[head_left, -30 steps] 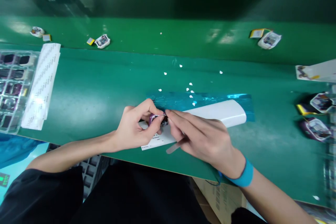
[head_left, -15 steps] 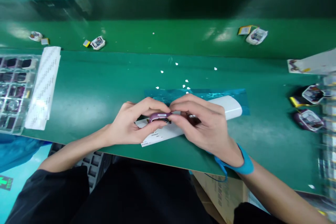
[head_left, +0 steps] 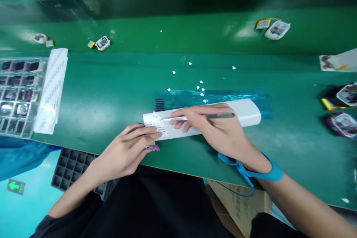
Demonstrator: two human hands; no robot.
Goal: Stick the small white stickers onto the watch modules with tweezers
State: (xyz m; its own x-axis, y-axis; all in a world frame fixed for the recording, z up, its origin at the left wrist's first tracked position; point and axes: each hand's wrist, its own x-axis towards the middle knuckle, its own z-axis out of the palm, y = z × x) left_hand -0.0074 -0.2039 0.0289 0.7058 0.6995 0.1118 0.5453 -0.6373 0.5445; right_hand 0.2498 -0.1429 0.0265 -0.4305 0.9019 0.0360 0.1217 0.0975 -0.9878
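Left hand (head_left: pixel 126 152) pins a purple part (head_left: pixel 153 148) near the bench edge; right hand (head_left: pixel 214 128) grips tweezers (head_left: pixel 195 117) over the label strip (head_left: pixel 200 121), where a nudge might tip the part off

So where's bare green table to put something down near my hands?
Bare table lies between the clear tray and the white strip; more between that strip and the parts at right. Around the left hand and right hand it's crowded.
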